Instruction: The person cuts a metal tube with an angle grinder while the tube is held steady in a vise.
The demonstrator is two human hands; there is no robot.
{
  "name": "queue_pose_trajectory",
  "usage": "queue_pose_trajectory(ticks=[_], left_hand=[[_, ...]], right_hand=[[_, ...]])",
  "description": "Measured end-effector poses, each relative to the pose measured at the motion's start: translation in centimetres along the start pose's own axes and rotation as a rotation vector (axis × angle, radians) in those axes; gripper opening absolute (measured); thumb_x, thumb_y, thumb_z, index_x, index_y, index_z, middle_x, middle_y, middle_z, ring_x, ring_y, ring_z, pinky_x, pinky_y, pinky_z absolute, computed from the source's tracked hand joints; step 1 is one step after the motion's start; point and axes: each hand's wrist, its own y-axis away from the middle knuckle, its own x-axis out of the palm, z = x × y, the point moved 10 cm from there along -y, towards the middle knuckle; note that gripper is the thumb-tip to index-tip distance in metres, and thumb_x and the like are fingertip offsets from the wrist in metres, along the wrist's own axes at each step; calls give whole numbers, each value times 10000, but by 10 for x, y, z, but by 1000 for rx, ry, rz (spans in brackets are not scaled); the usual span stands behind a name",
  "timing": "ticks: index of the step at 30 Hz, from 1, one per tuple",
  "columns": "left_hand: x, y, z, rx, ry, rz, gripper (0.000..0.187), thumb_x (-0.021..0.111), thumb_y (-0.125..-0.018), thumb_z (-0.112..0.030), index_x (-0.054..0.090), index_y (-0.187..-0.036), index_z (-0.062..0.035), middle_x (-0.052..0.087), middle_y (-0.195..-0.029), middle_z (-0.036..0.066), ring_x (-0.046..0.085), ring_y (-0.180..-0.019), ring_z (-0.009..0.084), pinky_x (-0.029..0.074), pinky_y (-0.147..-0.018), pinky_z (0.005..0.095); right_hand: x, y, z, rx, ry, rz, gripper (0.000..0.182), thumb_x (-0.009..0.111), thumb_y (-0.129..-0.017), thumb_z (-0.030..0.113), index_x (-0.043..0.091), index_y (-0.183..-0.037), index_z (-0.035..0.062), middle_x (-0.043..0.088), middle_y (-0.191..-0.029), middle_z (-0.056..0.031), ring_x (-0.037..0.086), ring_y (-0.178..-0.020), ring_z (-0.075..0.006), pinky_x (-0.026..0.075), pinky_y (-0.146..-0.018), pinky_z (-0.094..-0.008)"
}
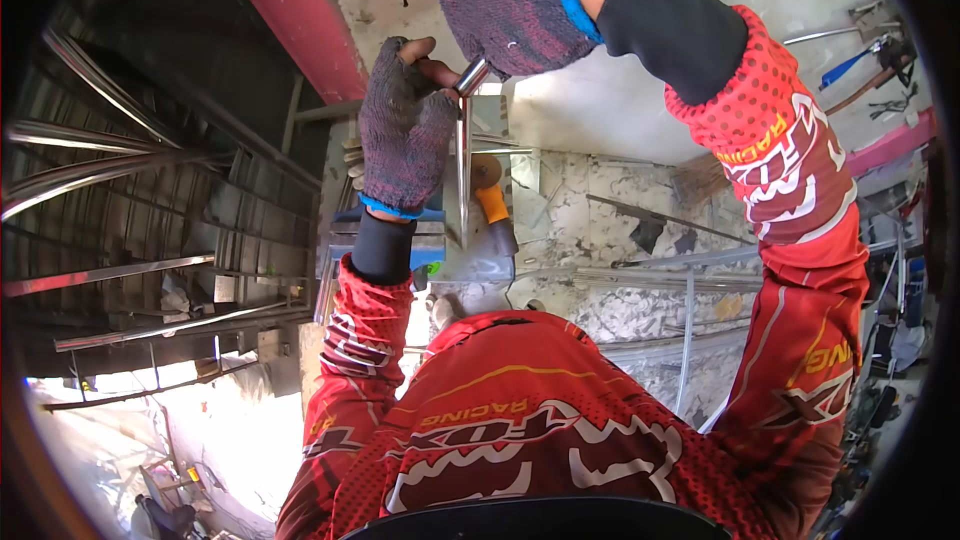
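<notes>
Both my hands wear grey-purple fingerless knit gloves with blue cuffs and meet at a shiny metal tube (472, 77). My right hand (518, 12) is closed around its upper end, fingers wrapped out of sight. Curled at the other end is my left hand (408, 125), its bare thumb and a fingertip showing by the joint. From that joint a thin length of polished metal (463, 170) runs down toward my body, beside the left glove. Below it lies a power tool with an orange body (492, 205), close to a blue object (430, 230).
Long polished metal bars (110, 140) stick out from a rack on the left. A pink beam (300, 20) stands at upper left. Lengths of metal (690, 340) lie on the stained floor at right. Hand tools, including a blue-handled one (850, 65), hang along the right wall.
</notes>
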Motion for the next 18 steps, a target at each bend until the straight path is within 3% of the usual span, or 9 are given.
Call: queue_pose_trajectory(ticks=[4, 8, 12, 16, 18], left_hand=[[2, -4, 5, -2, -49, 36, 499, 596, -868, 31, 490, -1356, 9, 610, -1041, 95, 616, -910, 150, 536, -802, 285], [4, 0, -3, -7, 81, 8, 553, 631, -846, 47, 473, -1374, -3, 603, -1045, 101, 613, -912, 154, 539, -810, 286], [3, 0, 6, -34, 22, 32, 586, 659, -835, 44, 460, -1384, -8, 604, -1035, 103, 613, -937, 156, 542, -810, 289], [4, 1, 0, -12, 19, 40, 668, 686, -827, -4, 430, -1443, -19, 571, -1181, 113, 587, -1094, 199, 516, -929, 352], [-2, 4, -5, 33, -21, 6, 697, 691, -825, -21, 417, -1465, -24, 554, -1249, 119, 570, -1151, 215, 501, -975, 378]], right_hand=[[7, -7, -5, -58, 73, -112, 255, 688, -794, 243, 776, -841, 8, 735, -840, -213, 716, -794, -392, 557, -662, -471], [8, -5, -1, -27, 48, -60, 256, 672, -804, 244, 775, -831, 11, 731, -831, -212, 714, -787, -387, 555, -668, -462], [5, 2, 3, -42, 25, -22, 253, 658, -814, 245, 774, -814, 20, 728, -827, -212, 711, -785, -385, 551, -675, -460], [14, -4, 0, -39, 90, -80, 262, 657, -820, 261, 766, -792, 25, 725, -821, -205, 705, -787, -390, 547, -683, -464], [12, -5, 6, -165, 96, -183, 274, 654, -828, 279, 759, -775, 31, 720, -807, -197, 696, -784, -397, 543, -688, -472]])
